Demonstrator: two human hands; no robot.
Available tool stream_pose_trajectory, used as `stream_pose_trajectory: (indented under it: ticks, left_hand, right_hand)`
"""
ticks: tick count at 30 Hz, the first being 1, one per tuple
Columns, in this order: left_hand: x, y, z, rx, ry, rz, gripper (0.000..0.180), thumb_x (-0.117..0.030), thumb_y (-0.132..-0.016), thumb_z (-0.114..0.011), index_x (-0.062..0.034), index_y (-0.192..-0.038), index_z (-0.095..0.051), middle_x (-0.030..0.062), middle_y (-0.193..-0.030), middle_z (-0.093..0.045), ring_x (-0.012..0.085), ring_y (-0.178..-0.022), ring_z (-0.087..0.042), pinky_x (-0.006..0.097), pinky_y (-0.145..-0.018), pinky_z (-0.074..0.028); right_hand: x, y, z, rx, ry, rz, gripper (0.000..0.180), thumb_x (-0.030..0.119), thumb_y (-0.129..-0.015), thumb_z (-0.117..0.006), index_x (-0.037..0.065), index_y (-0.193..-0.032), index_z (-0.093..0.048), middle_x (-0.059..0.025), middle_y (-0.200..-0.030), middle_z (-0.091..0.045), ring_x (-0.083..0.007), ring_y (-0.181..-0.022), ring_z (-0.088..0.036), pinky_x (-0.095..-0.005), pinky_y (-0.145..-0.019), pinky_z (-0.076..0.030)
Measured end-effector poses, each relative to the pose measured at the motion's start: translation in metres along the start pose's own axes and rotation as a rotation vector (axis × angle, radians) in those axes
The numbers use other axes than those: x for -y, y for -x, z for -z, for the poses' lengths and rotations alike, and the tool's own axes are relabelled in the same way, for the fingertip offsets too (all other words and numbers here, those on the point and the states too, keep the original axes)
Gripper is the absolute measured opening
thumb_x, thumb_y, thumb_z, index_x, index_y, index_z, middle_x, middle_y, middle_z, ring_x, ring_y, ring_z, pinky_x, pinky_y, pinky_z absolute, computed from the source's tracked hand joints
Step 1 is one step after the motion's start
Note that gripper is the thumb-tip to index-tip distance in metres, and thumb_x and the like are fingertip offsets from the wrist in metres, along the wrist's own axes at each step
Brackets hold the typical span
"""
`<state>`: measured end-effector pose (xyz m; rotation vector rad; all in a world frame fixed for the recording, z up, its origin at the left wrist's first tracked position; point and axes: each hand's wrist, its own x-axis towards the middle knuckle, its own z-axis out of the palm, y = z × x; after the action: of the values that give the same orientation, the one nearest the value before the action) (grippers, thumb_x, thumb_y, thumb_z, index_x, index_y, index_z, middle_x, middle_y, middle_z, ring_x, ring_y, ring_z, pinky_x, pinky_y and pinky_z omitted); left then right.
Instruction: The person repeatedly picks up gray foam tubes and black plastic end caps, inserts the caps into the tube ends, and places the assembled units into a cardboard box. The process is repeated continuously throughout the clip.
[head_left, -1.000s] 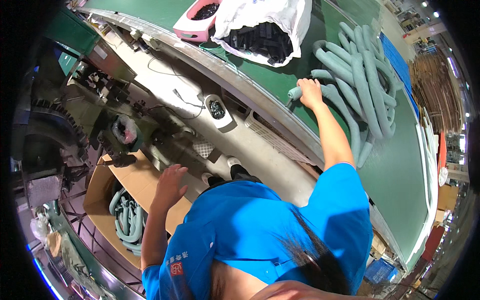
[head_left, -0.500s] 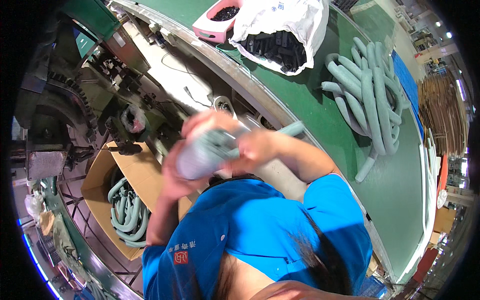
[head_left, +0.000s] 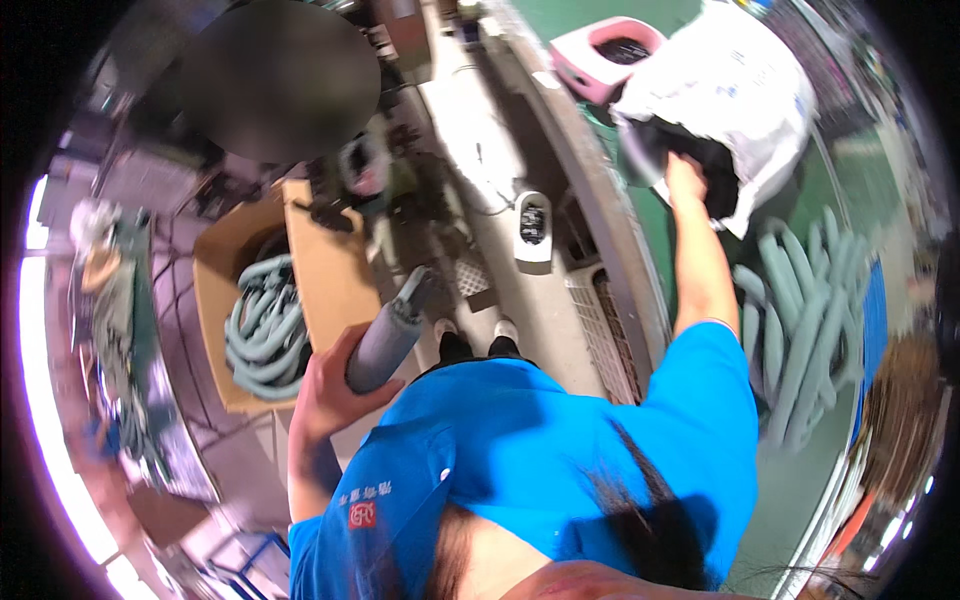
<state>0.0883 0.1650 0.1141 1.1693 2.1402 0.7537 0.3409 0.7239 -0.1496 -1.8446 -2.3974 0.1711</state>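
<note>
My left hand (head_left: pixel 328 390) is closed around a thick grey cylinder (head_left: pixel 384 348) in front of my body, beside the cardboard box. A narrower dark grey piece sticks out of the cylinder's far end. My right arm stretches out over the green table, and my right hand (head_left: pixel 686 178) is at the mouth of a white sack (head_left: pixel 745 90). Dark contents (head_left: pixel 715 170) show inside the sack, blurred. The fingers of my right hand are smeared and partly lost against them, so their grip does not show.
A pink container (head_left: pixel 580 65) with black bits stands beside the sack. Grey-green tubes (head_left: pixel 805 330) lie heaped on the green table (head_left: pixel 790 520). More tubes fill the cardboard box (head_left: pixel 340 270) at left. A white container (head_left: pixel 533 230) and a crate (head_left: pixel 600 335) stand below the table edge.
Both hands were together on the grey cylinder. My right hand has left it and reached out to the sack. The left hand keeps the cylinder, and the whole view has swung round.
</note>
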Motion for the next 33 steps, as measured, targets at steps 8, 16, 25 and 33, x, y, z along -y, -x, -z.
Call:
stream_pose_trajectory:
  ticks: [8,16,25,33]
  left_hand:
    - [0.06,0.031,0.0,-0.332,0.194,0.158,0.032,-0.008,-0.065,-0.065,-0.0005,-0.095,-0.057,0.0039,-0.076,-0.056,0.0109,-0.07,-0.05,0.026,-0.066,-0.043]
    - [0.065,0.015,0.012,-0.312,0.061,-0.057,0.036,-0.013,-0.064,-0.072,-0.0042,-0.097,-0.06,0.0138,-0.078,-0.064,0.0271,-0.073,-0.066,0.033,-0.067,-0.05]
    - [0.101,0.026,0.035,-0.299,0.0,-0.253,0.039,-0.009,-0.058,-0.071,-0.0048,-0.095,-0.061,0.0142,-0.076,-0.064,0.0312,-0.069,-0.064,0.035,-0.064,-0.05]
    - [0.144,0.045,0.06,-0.304,-0.124,-0.37,0.044,-0.011,-0.052,-0.075,-0.0089,-0.093,-0.062,0.0088,-0.072,-0.06,0.028,-0.066,-0.062,0.037,-0.058,-0.049]
  right_hand:
    - [0.038,0.043,0.057,-0.426,0.189,0.473,0.014,0.022,-0.085,-0.058,0.01,-0.092,-0.054,-0.0126,-0.087,-0.058,-0.0351,-0.083,-0.058,-0.043,-0.068,-0.048]
    - [0.2,0.215,0.162,0.681,-1.02,0.564,0.043,0.04,-0.099,-0.036,0.005,-0.106,-0.061,-0.0004,-0.073,-0.052,-0.0106,-0.066,-0.046,-0.0264,-0.062,-0.04]
    - [0.301,0.317,0.191,0.984,-1.15,0.818,0.023,0.02,-0.092,-0.059,0.003,-0.106,-0.063,0.0017,-0.072,-0.058,-0.0018,-0.06,-0.046,-0.0188,-0.053,-0.037]
    - [0.353,0.347,0.182,1.123,-1.02,0.756,0.024,0.024,-0.093,-0.056,0.003,-0.095,-0.067,0.0024,-0.063,-0.058,-0.0019,-0.058,-0.046,-0.0204,-0.053,-0.036]
